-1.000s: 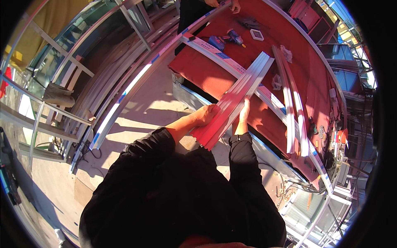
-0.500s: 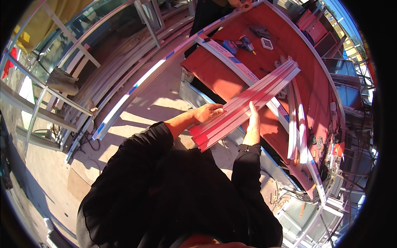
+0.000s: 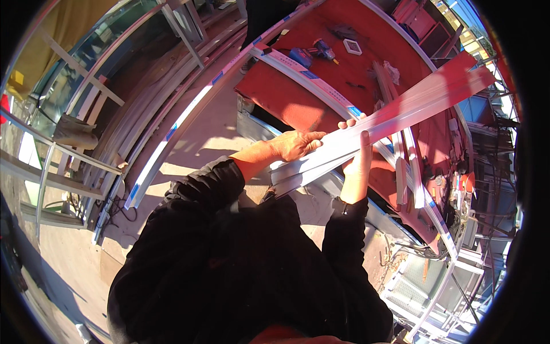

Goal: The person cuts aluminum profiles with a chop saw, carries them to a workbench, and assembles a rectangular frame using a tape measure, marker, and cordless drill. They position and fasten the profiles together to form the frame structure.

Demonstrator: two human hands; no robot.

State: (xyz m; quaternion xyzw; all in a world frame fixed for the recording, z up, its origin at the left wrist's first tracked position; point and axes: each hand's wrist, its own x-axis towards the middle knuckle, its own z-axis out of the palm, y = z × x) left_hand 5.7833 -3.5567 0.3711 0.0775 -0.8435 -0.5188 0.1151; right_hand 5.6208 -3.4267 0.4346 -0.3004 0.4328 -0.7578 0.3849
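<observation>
Several long white metal profiles [image 3: 395, 117] lie together as a bundle, slanting from my waist toward the upper right over the red-topped workbench [image 3: 286, 97]. My left hand [image 3: 299, 145] is closed on the bundle's left edge near its close end. My right hand [image 3: 356, 167] grips it from below and the right, thumb along the upper face, with fingertips showing past the far edge. Sunlight washes out the near part of the bundle, while the far part looks reddish. Under the bundle, shorter white strips [image 3: 413, 166] rest on the bench.
A cordless drill [image 3: 325, 49], a blue tool [image 3: 301, 57] and a small white frame [image 3: 352, 47] lie on the bench. One long taped profile [image 3: 189, 112] juts left past the bench. Racks of metal lengths [image 3: 154, 97] stand left. A person's dark-clothed leg [image 3: 260, 20] shows at the top.
The bundle has tipped and turned, its far end swinging right and outward, and its face now catches sunlight. Both hands have stayed on it. My view has shifted slightly.
</observation>
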